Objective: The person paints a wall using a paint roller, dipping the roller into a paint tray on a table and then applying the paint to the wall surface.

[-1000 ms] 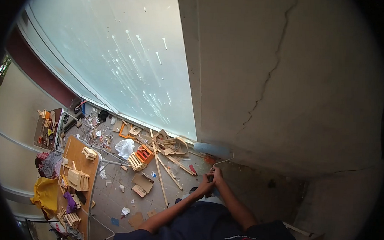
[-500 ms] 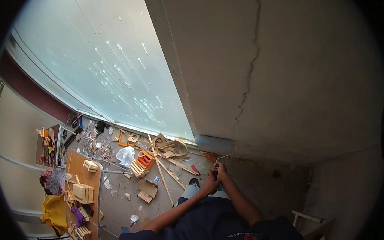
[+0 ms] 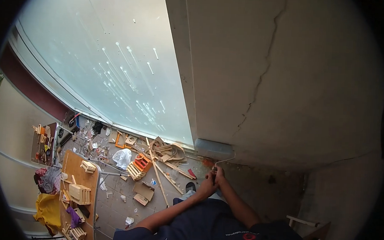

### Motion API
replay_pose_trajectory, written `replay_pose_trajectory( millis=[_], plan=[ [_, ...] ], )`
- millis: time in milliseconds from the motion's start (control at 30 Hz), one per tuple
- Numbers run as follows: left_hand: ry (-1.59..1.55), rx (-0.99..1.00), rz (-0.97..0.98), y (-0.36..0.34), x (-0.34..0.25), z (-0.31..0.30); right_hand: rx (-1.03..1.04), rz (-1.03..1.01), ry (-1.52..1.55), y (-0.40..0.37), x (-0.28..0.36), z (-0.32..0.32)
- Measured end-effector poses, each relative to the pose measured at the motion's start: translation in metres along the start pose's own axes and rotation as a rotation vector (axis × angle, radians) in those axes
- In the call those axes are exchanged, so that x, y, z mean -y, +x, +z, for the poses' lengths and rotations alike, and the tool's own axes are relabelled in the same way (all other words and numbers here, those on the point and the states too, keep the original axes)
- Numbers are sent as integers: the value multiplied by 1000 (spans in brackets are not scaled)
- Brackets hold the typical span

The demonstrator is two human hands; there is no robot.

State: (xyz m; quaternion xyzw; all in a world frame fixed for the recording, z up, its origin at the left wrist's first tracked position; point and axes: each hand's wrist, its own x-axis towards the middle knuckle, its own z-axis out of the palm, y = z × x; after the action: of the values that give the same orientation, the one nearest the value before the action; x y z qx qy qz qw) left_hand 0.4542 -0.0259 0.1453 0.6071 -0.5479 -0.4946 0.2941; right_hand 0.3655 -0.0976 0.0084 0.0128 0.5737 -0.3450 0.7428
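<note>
My left hand [image 3: 206, 188] and right hand [image 3: 220, 176] had their fingers closed around the handle of the paint roller [image 3: 213, 149], right of centre in the frame. Its left end sat beside the pale panel [image 3: 114, 39] at upper left, so a leftward slip risked smearing that surface or knocking its edge.

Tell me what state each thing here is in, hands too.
Left hand: closed on the paint roller
Right hand: closed on the paint roller
Paint roller: held, at the wall's foot
Wall: cracked
Glass panel: streaked with pale marks
Cardboard box: open
White bag: crumpled
Yellow cloth: draped
Purple cloth: bunched up
</note>
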Motion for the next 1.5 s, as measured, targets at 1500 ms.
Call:
replay_pose_trajectory(
  millis=[1500],
  plan=[
    [-1262,-174,-650,66,227,106,-41,207,-438,179,-35,-37]
  ],
)
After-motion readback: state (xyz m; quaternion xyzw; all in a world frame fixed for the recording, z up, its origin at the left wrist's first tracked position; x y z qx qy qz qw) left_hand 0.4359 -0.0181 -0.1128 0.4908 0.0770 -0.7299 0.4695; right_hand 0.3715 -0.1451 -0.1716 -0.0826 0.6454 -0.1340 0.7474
